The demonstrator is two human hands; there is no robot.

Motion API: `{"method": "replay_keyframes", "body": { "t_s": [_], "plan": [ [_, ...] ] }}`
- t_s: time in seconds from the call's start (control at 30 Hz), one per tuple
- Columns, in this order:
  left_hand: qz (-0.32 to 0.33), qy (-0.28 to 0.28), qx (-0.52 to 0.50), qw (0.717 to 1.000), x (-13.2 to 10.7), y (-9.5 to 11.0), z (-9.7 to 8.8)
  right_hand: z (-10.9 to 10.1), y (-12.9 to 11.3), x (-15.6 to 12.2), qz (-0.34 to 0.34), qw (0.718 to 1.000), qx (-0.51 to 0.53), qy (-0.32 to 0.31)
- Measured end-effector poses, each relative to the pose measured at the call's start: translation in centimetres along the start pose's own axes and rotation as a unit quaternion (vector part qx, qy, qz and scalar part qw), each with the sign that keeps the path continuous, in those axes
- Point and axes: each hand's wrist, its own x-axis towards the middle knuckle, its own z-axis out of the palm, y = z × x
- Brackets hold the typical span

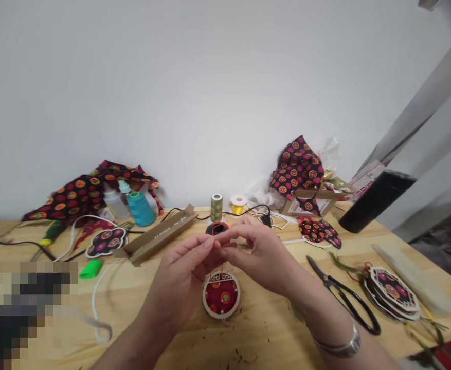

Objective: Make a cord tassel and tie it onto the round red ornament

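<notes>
My left hand (186,277) and my right hand (262,254) meet above the wooden table (264,329), fingertips pinched together on something thin that I cannot make out. A fine thread seems to run down from the pinch. Below the hands lies a round white-framed ornament with a red patterned fabric centre (221,295). My right wrist wears a silver bangle (343,345). A small black and red object (216,228) sits just behind the fingertips.
Black scissors (343,295) lie to the right, near a stack of framed fabric ornaments (393,293). Behind stand thread spools (216,207), a teal spool (140,208), a cardboard strip (158,236), patterned cloth (296,167) and a green cap (91,269).
</notes>
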Motion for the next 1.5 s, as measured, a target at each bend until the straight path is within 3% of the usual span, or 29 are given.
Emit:
{"method": "replay_keyframes", "body": {
  "t_s": [0.27, 0.5, 1.07, 1.3, 1.5],
  "plan": [
    [-0.043, -0.018, 0.001, 0.999, 0.2, -0.5, -0.7, 0.0, 0.8, 1.3, 0.029, 0.998, 0.050, 0.008],
    [-0.070, -0.021, 0.091, 0.993, 0.3, -1.1, -1.6, -0.7, 0.8, 2.9, 0.173, 0.962, 0.211, 0.004],
    [-0.089, 0.010, 0.117, 0.989, 0.5, -1.2, -2.2, -0.7, 2.6, 6.2, 0.233, 0.923, 0.300, 0.061],
    [-0.066, 0.021, 0.156, 0.985, 0.7, -1.5, -2.1, -0.6, 3.2, 6.6, 0.250, 0.911, 0.321, 0.065],
    [0.001, 0.053, 0.255, 0.966, 0.9, -1.2, -2.2, -1.0, 3.3, 7.1, 0.255, 0.899, 0.351, 0.056]
  ]
}}
